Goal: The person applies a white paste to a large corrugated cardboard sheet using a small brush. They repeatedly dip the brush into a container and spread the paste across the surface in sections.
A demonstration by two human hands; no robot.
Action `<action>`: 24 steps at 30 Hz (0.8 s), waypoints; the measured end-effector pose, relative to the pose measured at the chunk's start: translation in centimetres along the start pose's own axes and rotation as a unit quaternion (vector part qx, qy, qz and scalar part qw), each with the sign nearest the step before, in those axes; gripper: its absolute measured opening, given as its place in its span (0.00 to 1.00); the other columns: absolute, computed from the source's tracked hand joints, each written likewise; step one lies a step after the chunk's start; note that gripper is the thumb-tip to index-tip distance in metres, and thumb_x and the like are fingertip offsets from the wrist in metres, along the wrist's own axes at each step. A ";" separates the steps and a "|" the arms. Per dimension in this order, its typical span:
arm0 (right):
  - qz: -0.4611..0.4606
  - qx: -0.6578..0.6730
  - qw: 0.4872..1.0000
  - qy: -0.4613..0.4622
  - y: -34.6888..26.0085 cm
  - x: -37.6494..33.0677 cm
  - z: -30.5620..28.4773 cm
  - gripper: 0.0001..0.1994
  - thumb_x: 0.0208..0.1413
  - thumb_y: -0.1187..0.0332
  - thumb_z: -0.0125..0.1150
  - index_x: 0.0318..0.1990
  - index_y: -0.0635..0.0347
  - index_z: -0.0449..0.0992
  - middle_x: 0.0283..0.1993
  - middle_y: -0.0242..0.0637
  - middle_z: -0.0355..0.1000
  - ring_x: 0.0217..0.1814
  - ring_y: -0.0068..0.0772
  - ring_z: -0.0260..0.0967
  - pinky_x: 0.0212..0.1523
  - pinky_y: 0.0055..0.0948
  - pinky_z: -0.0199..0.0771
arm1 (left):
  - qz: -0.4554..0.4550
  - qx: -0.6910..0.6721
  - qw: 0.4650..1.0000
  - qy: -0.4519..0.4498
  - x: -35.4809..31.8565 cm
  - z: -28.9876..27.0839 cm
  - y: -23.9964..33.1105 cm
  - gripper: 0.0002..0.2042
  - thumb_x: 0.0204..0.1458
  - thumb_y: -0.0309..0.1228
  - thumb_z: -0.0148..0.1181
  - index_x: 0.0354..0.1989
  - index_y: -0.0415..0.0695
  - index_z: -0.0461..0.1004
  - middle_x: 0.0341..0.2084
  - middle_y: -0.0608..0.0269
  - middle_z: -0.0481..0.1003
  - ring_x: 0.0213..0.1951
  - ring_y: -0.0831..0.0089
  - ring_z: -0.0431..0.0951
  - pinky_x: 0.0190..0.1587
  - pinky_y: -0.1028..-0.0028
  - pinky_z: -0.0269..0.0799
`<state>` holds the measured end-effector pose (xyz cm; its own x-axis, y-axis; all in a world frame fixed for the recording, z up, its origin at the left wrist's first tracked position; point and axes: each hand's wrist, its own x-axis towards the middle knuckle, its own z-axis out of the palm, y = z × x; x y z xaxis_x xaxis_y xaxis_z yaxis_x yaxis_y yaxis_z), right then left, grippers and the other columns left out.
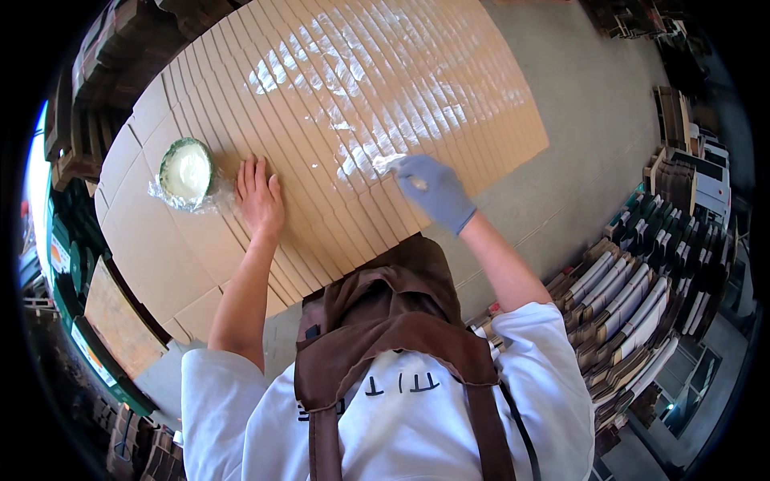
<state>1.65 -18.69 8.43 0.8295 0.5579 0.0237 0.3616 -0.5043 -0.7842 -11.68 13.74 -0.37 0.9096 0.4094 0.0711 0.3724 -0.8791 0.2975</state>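
Two hands: left hand flat on the cardboard sheets, just right of the tub they bear; right hand, farther right, pinching an unclear paste-covered piece beside white paste. A leftward slip could tip the tub; uneven pressure might shift sheets.

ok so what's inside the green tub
The green tub holds whitish paste, its surface in view. The tub's bottom is covered by the paste, so depth can't be told.
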 end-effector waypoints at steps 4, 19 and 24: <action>0.099 -0.139 0.982 0.076 8.5 1.0 -8.4 0.06 0.53 0.67 0.61 0.37 0.56 0.79 0.41 0.43 0.76 0.43 0.44 0.75 0.45 0.35 0.75 | 0.006 0.006 1.000 0.003 -0.5 0.2 0.2 0.21 0.62 0.38 0.46 0.64 0.50 0.61 0.67 0.63 0.57 0.68 0.61 0.52 0.68 0.55 0.46; -0.009 -0.176 0.984 0.026 8.8 1.5 -8.8 0.07 0.50 0.71 0.62 0.38 0.55 0.77 0.44 0.40 0.75 0.45 0.47 0.74 0.45 0.38 0.75 | 0.025 0.023 0.999 0.025 0.1 0.5 -0.1 0.21 0.61 0.33 0.46 0.63 0.47 0.62 0.66 0.62 0.59 0.67 0.57 0.55 0.67 0.58 0.49; -0.021 -0.163 0.984 0.068 9.1 1.9 -10.6 0.06 0.52 0.69 0.60 0.37 0.56 0.78 0.44 0.41 0.75 0.45 0.48 0.74 0.46 0.39 0.75 | 0.009 0.012 1.000 0.014 -0.1 0.4 -0.2 0.22 0.60 0.36 0.46 0.63 0.48 0.62 0.67 0.62 0.57 0.68 0.58 0.53 0.67 0.55 0.47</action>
<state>11.07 -29.23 7.90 0.8526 0.4998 0.1523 0.4951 -0.6797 -0.5412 -11.83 13.82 -0.80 0.9104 0.4007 0.1029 0.3616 -0.8916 0.2725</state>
